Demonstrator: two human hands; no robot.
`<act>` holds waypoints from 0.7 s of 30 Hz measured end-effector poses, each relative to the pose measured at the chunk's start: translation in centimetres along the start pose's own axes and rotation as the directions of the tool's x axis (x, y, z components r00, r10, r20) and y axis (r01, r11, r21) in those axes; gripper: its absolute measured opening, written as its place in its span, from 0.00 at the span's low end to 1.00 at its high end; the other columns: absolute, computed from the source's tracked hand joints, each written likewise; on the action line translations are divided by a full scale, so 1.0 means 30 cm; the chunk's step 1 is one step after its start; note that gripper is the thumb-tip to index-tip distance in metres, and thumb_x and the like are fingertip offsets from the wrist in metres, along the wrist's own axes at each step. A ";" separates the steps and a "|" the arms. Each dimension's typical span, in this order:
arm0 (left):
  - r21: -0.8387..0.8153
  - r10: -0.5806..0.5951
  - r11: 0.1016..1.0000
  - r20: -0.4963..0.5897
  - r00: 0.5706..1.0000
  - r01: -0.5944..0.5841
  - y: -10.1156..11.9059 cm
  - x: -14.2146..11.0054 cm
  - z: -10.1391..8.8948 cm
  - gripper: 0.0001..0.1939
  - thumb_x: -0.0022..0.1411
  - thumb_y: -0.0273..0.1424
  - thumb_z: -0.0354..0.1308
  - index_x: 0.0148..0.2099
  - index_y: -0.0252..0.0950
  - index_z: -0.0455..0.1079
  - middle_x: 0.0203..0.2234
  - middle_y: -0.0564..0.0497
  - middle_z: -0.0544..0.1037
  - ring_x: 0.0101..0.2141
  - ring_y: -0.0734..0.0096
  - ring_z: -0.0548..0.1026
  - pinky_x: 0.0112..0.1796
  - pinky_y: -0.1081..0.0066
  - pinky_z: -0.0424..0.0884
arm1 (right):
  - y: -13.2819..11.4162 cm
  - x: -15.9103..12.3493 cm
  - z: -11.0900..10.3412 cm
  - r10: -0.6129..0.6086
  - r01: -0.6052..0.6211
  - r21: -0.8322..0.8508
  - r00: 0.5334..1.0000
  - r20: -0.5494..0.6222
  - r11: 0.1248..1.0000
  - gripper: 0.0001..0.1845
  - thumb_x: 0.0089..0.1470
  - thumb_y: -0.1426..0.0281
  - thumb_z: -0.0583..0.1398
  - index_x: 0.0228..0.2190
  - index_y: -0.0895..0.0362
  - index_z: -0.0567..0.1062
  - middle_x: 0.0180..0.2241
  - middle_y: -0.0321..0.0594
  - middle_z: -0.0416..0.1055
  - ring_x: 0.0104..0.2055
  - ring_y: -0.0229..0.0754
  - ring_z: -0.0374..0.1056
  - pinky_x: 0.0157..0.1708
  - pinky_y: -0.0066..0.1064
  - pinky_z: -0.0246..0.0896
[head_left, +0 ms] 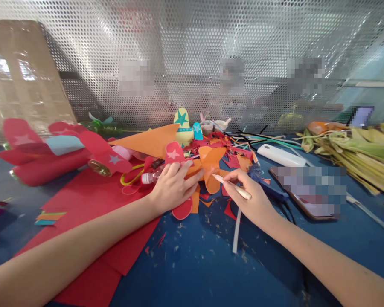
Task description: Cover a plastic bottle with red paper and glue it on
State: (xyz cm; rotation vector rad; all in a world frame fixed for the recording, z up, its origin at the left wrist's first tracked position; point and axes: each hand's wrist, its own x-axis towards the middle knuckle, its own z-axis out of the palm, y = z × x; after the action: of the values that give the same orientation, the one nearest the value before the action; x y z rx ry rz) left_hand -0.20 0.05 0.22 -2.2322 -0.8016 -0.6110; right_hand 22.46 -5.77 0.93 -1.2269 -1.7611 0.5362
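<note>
White pen (243, 192) is gripped between the thumb and fingers of the right hand (253, 202), its tip at the face of an orange paper cutout (209, 166). The left hand (171, 185) is curled over and holding a plastic bottle (151, 177) with a red paper wing (173, 152), left of the cutout. Relative to the cutout: paper scraps (232, 161) lie behind; red paper sheets (96, 204) lie left; a smartphone (304, 195) lies right; a red model airplane (45, 168) rests far left; corn husks (348, 153) lie far right

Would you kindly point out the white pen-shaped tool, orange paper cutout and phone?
White pen-shaped tool (243, 193): head view, rear of barrel.
Orange paper cutout (212, 166): head view, middle.
Phone (307, 192): head view, screen.
</note>
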 end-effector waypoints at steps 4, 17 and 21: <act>0.000 -0.001 1.000 -0.008 1.000 0.001 0.002 0.002 -0.002 0.17 0.65 0.36 0.53 0.55 0.46 0.72 0.49 0.41 0.74 0.37 0.56 0.66 0.36 0.61 0.67 | 0.003 0.001 0.003 0.014 -0.015 0.004 1.000 0.026 1.000 0.08 0.58 0.63 0.55 0.31 0.53 0.67 0.28 0.35 0.70 0.26 0.37 0.65 0.27 0.29 0.59; -0.022 -0.005 1.000 0.014 1.000 0.005 0.000 0.000 -0.001 0.17 0.66 0.36 0.52 0.56 0.47 0.70 0.49 0.41 0.73 0.39 0.56 0.67 0.38 0.60 0.67 | -0.001 -0.002 0.000 0.008 -0.008 -0.016 1.000 0.012 1.000 0.07 0.58 0.63 0.55 0.31 0.53 0.67 0.29 0.37 0.71 0.27 0.39 0.67 0.28 0.30 0.62; -0.018 -0.004 1.000 0.015 1.000 0.005 -0.001 -0.004 0.001 0.17 0.66 0.36 0.52 0.55 0.47 0.71 0.50 0.41 0.73 0.39 0.56 0.67 0.38 0.60 0.67 | -0.001 -0.002 0.002 0.028 -0.027 -0.017 0.999 0.045 0.999 0.07 0.58 0.63 0.55 0.31 0.53 0.67 0.28 0.36 0.70 0.27 0.38 0.66 0.28 0.30 0.61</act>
State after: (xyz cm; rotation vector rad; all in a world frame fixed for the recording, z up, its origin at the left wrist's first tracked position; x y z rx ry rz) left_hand -0.30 0.05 0.12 -2.2546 -0.8118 -0.6063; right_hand 22.41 -5.84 0.88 -1.2608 -1.7918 0.5703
